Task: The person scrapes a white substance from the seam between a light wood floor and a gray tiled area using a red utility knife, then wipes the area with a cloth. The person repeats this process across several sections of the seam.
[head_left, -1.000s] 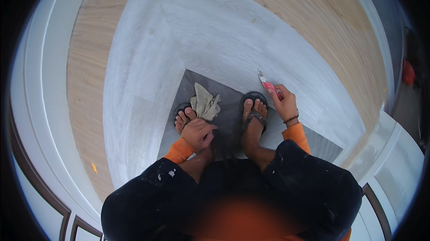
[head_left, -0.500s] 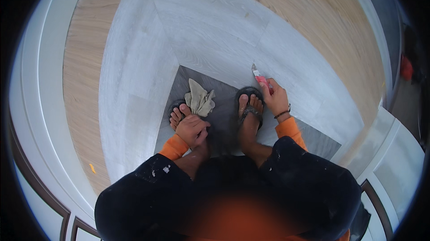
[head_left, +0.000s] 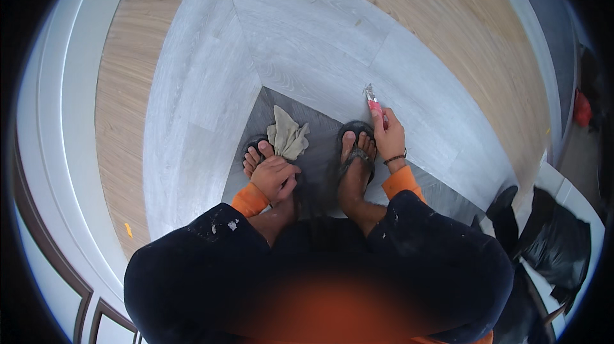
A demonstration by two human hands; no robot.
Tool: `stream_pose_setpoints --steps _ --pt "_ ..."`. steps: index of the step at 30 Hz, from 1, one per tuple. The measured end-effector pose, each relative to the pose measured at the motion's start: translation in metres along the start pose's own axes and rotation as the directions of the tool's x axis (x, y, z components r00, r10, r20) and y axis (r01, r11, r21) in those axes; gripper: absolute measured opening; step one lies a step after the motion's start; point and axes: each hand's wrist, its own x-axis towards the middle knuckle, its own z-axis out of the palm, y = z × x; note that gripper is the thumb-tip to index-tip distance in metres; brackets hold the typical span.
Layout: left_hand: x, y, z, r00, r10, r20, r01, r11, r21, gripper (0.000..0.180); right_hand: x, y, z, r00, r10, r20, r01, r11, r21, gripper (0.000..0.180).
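My right hand [head_left: 388,134] is closed around the red handle of a small blade tool [head_left: 373,102]. Its narrow metal tip, marked with white, meets the pale grey floor plank just beyond my right foot [head_left: 358,149]; whether it is a scraper or a cutter I cannot tell. My left hand [head_left: 275,178] rests with curled fingers over my left foot [head_left: 257,154] and shin. What is inside those fingers, if anything, is hidden. Beside the left toes lies a crumpled beige cloth [head_left: 289,134], close against the left hand.
Pale planks [head_left: 313,31] form a corner around dark grey flooring [head_left: 313,114], bordered by wood-toned boards [head_left: 128,114]. White panelled surfaces [head_left: 57,152] curve along the left. At right, black shapes [head_left: 553,235] look like another person's shoe and clothing. Farther back is a red object [head_left: 582,110].
My right wrist has swung left, and the tool stands more upright in the view. Black shapes have come in at the lower right. My left hand and the cloth stay put.
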Motion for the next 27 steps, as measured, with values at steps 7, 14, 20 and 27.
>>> stream_pose_setpoints --steps 7,14,20,27 --pt "0.001 0.004 -0.001 0.999 -0.033 -0.004 0.033 0.999 0.001 0.019 -0.005 0.007 -0.012 0.996 -0.028 0.088 0.035 0.996 -0.086 0.032" --pt "0.005 0.004 0.0 1.0 -0.021 -0.012 0.022 1.0 0.009 0.022 -0.008 0.007 -0.009 0.998 -0.044 0.054 0.049 0.993 -0.108 0.03" --pt "0.007 0.007 -0.005 1.0 -0.021 -0.007 0.021 1.0 -0.011 0.023 -0.01 0.0 -0.005 0.998 -0.04 0.038 0.046 0.983 -0.179 0.029" --pt "0.009 0.005 -0.002 0.999 -0.013 -0.032 0.012 1.0 -0.022 0.023 -0.014 -0.003 0.001 1.0 -0.02 0.022 0.024 0.976 -0.217 0.03"
